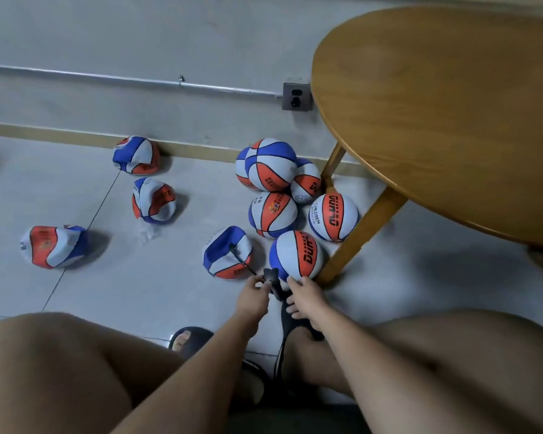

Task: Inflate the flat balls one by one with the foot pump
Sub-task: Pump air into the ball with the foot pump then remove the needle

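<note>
Pinching black pump [270, 275] beside crumpled ball [221, 245]

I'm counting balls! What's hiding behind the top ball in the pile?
Behind the top ball peek a left ball and a right ball. Anything directly behind it is covered.

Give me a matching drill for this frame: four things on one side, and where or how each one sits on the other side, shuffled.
Things:
1. nearest flat ball
2. farthest flat ball
3. top ball of the pile
4. socket

Places or states:
a. on the wall, beside the table
b. round, resting on other balls
c. against the skirting board
d. black hose plugged into it

Pairs: 1-d, 2-c, 3-b, 4-a
</note>
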Action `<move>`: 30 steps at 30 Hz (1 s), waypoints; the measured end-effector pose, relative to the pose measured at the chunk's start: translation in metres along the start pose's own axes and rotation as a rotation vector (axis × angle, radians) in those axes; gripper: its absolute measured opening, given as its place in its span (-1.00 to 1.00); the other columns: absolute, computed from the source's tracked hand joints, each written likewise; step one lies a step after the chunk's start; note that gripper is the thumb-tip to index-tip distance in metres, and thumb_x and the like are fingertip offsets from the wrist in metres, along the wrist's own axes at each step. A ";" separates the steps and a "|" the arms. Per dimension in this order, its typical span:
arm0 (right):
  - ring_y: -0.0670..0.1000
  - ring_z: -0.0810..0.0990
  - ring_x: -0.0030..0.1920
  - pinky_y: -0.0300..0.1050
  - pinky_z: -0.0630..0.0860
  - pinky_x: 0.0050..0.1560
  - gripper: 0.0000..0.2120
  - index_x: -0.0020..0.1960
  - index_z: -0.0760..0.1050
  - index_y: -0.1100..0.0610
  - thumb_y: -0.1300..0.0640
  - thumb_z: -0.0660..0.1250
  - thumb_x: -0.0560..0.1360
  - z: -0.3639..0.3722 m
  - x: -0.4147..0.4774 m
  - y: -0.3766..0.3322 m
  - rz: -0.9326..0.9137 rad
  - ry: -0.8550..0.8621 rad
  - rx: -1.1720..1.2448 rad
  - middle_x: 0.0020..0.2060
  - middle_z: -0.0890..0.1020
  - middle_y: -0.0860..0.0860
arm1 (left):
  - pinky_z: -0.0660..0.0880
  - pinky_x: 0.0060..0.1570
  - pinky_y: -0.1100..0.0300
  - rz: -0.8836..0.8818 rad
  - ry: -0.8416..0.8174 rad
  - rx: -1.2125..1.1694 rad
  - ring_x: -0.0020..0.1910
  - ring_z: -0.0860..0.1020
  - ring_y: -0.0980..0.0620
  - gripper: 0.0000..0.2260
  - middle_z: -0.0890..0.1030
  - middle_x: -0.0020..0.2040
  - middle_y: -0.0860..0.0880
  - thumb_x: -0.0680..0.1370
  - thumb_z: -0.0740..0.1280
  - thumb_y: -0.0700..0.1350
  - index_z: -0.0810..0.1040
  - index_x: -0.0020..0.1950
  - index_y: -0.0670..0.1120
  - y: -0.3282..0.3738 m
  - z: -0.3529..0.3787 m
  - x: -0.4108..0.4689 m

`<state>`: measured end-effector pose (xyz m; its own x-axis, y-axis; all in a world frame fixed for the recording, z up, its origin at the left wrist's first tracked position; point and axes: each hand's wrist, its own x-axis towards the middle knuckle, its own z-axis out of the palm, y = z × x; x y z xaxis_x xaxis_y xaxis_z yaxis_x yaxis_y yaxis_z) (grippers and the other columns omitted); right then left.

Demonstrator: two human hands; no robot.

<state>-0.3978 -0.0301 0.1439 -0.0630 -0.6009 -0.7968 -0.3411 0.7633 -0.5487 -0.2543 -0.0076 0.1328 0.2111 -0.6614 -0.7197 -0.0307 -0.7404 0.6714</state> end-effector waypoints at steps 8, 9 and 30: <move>0.27 0.70 0.09 0.24 0.69 -0.01 -0.87 0.01 0.42 -0.12 -0.12 0.21 0.51 0.008 0.048 0.018 -0.139 -0.035 -0.064 0.11 0.65 0.19 | 0.55 0.01 0.04 0.029 -0.090 -0.019 0.04 0.55 0.00 -0.48 0.56 0.18 0.01 0.72 0.31 -0.07 0.26 0.67 0.05 0.013 -0.002 0.009; 0.27 0.68 0.13 0.20 0.69 0.03 -0.88 0.06 0.42 -0.23 -0.11 0.22 0.52 0.010 0.061 0.023 -0.149 -0.047 -0.060 0.13 0.63 0.15 | 0.54 0.00 0.05 0.021 -0.093 -0.011 0.05 0.54 -0.02 -0.48 0.55 0.23 -0.02 0.72 0.31 -0.08 0.26 0.66 0.05 0.013 -0.002 0.009; -0.04 0.53 -0.37 -0.18 0.48 -0.37 -0.87 0.06 0.60 0.17 0.12 0.36 0.69 -0.008 -0.006 -0.038 -0.281 0.022 0.283 -0.28 0.61 0.07 | 0.46 -0.20 0.15 0.219 -0.081 -0.048 -0.19 0.58 0.01 -0.87 0.70 -0.09 -0.03 0.67 0.39 -0.09 0.59 0.11 -0.15 0.048 -0.007 0.016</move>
<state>-0.3920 -0.0576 0.1711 -0.0249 -0.7985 -0.6015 -0.0761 0.6015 -0.7952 -0.2455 -0.0528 0.1547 0.1254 -0.8144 -0.5666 -0.0199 -0.5731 0.8192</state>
